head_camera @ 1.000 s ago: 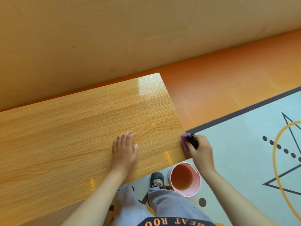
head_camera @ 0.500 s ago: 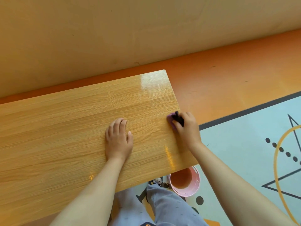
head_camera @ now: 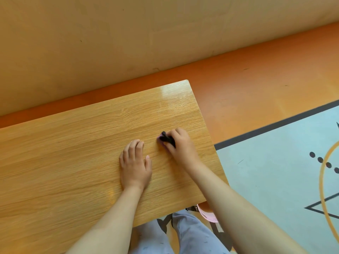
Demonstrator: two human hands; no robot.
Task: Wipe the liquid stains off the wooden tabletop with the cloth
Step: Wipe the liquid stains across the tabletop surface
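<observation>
A glossy light wooden tabletop (head_camera: 73,153) fills the left and middle of the head view. My right hand (head_camera: 180,143) grips a small purple and black cloth (head_camera: 165,139) and presses it on the wood, a little in from the table's right edge. My left hand (head_camera: 135,164) rests flat on the tabletop just left of the cloth, fingers straight. I cannot make out any liquid stain on the wood; only bright glare patches show.
A pink basin (head_camera: 207,214) sits on the floor under the table's near right corner, mostly hidden by my right forearm. Orange floor (head_camera: 256,85) and a pale blue patterned mat (head_camera: 284,171) lie to the right. A beige wall (head_camera: 128,33) stands behind the table.
My right hand has carried the cloth from the table's right edge leftward onto the tabletop, close to my left hand. The left hand has stayed flat.
</observation>
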